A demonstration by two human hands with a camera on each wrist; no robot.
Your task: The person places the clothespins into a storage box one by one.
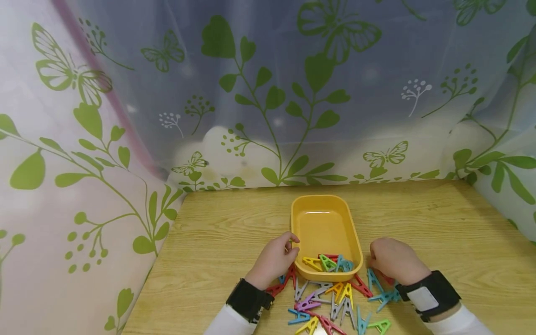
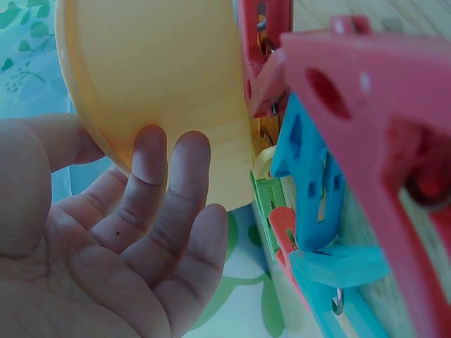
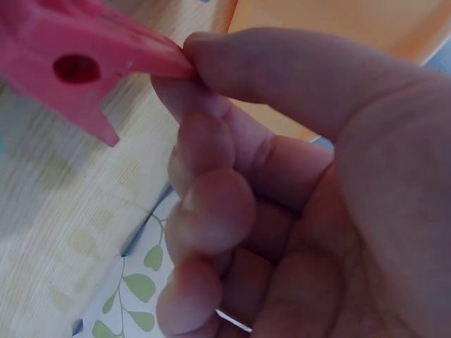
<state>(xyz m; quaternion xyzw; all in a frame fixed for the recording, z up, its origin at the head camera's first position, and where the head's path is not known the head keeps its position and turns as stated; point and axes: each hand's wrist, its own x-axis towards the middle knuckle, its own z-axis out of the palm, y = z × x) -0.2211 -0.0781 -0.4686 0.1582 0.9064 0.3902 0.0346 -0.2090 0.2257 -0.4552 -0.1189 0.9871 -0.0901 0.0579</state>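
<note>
A yellow plastic box [image 1: 318, 232] stands in the middle of the wooden table, with several coloured clothespins [image 1: 328, 263] inside its near end. My left hand [image 1: 274, 256] holds the box's left rim, its fingers bent against the outer wall in the left wrist view. To the right of the box, my right hand [image 1: 395, 260] pinches one end of a red clothespin [image 3: 134, 49] between thumb and index finger. Many more clothespins, such as a purple one [image 1: 307, 303] and a light green one [image 1: 380, 326], lie loose in front of the box.
Blue clothespins [image 1: 383, 298] lie beneath and beside my right wrist. Red ones [image 1: 289, 279] lie close to my left wrist. A patterned curtain [image 1: 268, 93] hangs behind the table [image 1: 418, 209] and along both sides.
</note>
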